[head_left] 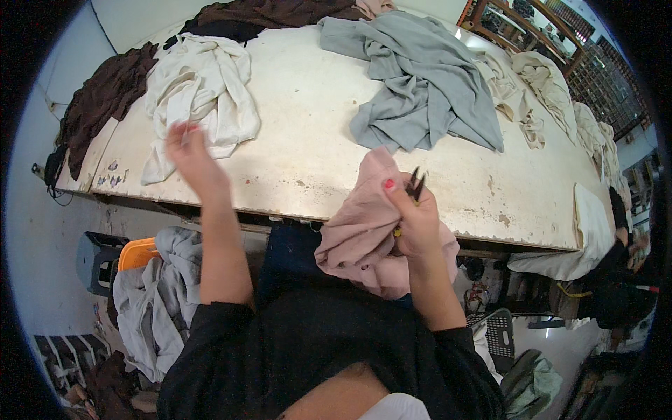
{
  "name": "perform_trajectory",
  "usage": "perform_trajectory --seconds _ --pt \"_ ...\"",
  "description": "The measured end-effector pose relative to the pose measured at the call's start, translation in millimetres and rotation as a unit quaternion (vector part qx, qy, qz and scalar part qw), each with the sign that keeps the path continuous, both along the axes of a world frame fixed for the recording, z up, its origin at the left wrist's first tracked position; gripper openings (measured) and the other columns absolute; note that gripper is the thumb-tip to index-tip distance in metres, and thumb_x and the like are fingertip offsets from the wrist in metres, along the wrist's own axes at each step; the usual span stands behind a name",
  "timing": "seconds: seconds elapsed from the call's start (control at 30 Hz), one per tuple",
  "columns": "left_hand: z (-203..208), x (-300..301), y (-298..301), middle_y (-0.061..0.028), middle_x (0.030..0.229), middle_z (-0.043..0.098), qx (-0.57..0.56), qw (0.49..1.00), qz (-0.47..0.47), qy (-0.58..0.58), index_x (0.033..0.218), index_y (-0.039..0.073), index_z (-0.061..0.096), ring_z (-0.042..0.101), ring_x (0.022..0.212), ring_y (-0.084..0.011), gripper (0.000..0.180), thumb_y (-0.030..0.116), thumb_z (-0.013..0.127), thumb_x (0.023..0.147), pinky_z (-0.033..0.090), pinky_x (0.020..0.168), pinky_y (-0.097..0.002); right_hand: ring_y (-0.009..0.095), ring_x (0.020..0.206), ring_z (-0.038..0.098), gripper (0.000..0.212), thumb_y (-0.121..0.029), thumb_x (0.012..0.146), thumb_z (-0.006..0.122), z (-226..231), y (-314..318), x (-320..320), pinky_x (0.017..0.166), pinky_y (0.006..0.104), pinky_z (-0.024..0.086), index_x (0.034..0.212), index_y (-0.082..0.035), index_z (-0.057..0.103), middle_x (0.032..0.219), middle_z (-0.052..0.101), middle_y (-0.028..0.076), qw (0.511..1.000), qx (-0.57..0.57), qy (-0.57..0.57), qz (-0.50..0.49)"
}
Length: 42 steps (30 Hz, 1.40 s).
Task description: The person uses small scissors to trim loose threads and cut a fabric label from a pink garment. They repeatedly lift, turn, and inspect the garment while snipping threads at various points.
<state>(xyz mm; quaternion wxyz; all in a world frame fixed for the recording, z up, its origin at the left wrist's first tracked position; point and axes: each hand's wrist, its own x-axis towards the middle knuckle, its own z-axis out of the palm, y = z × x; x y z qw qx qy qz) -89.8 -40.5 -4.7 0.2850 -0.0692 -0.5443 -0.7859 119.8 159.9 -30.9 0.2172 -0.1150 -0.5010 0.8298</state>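
Plainly, right hand (420,222) holds pink cloth (360,227) and snips (416,189) — left hand (199,166), grip unclear, near white cloth (213,94).

The left hand (198,164) is blurred; whether it touches the white cloth (234,115) cannot be told. The right hand (420,224) hides most of the snips' (417,185) grips. Grey cloth (150,304) partly covers an orange object (137,253), lower left. The top edge crops brown cloth (273,14).

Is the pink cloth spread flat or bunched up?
Bunched up: the pink cloth is gathered in loose folds at the right hand, not laid flat on the table.
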Motion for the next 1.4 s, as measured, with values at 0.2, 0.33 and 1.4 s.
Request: perform_trajectory --seconds 0.2,0.33,1.4 --pt "-26 74 56 0.0021 0.088 0.059 -0.219 0.773 -0.596 -0.022 0.101 0.004 0.06 0.052 0.078 -0.0053 0.024 0.026 0.052 0.097 0.044 0.071 -0.0202 0.004 0.073 0.053 0.017 -0.013 0.092 0.059 19 4 1 0.067 0.0189 0.042 0.104 -0.001 0.063 0.081 0.06 -0.003 0.979 0.193 0.009 0.066" --pt "-23 65 51 0.0062 0.078 0.056 -0.132 0.803 -0.565 -0.133 0.092 0.005 0.061 0.047 0.069 -0.0008 0.026 0.03 0.054 0.096 0.04 0.062 -0.017 0.006 0.061 0.047 0.029 -0.008 0.079 0.067 56 95 36 0.058 0.0193 0.037 0.106 0.001 0.061 0.075 0.056 0.0 0.912 0.398 -0.084 0.05" --pt "80 55 22 -0.0021 0.083 0.057 -0.033 0.876 -0.406 0.257 0.093 -0.002 0.059 0.053 0.073 -0.0056 0.021 0.014 0.045 0.098 0.044 0.065 -0.0201 0.016 0.085 0.063 0.022 -0.014 0.091 0.06 162 84 45 0.077 0.0261 0.05 0.106 0.002 0.059 0.096 0.065 0.01 0.918 0.226 0.273 -0.181"
